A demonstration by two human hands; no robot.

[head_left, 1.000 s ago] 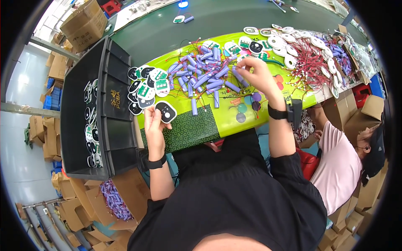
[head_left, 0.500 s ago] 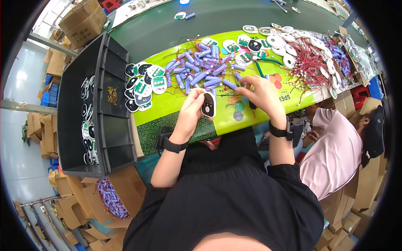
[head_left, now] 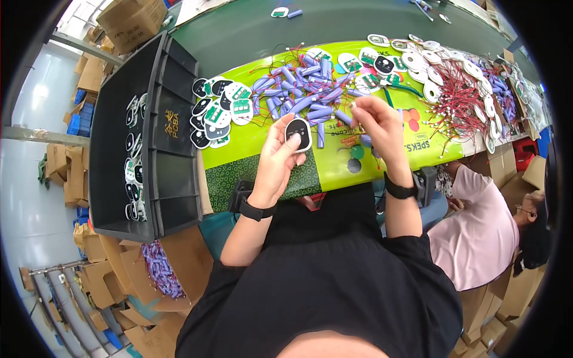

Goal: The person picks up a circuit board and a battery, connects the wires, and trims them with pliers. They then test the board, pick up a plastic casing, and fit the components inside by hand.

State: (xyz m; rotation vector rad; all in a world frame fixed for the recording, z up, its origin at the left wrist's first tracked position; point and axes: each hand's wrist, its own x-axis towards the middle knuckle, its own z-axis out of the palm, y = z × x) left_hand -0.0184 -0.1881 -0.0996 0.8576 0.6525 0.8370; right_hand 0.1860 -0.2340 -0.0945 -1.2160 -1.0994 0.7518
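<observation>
Overhead, a fisheye view took in a crowded workroom, its corners lost in black, with a pale floor (head_left: 45, 128) partly hidden by cardboard boxes (head_left: 131, 27) at left. A dark green work surface (head_left: 239, 39) ran across the top and was cut off by the frame. The wearer's black top (head_left: 322, 268) filled the lower middle and covered whatever lay beneath. Nearer, a bright yellow-green table cover (head_left: 245, 149) with a dark patterned panel (head_left: 233, 179) lay under the parts, its print broken up by them. At left stood a black crate (head_left: 173, 194), its contents only partly visible over the wall. A co-worker (head_left: 474, 238) in pink sat at right, legs largely obscured. Lavender cells (head_left: 304, 89) lay heaped at the table's center, their thin wires too tangled to trace; beside them overlapped a pile of oval boards (head_left: 218, 113). A green-handled tool (head_left: 406, 88) lay behind the right hand (head_left: 382, 122), one handle running out of sight. The left hand (head_left: 276, 158) gripped a black-faced board (head_left: 302, 130) above the table's near side, thumb covering part of its face. The right hand's thumb and forefinger were pinched narrowly on a small white piece (head_left: 353, 105), too tiny to identify.
</observation>
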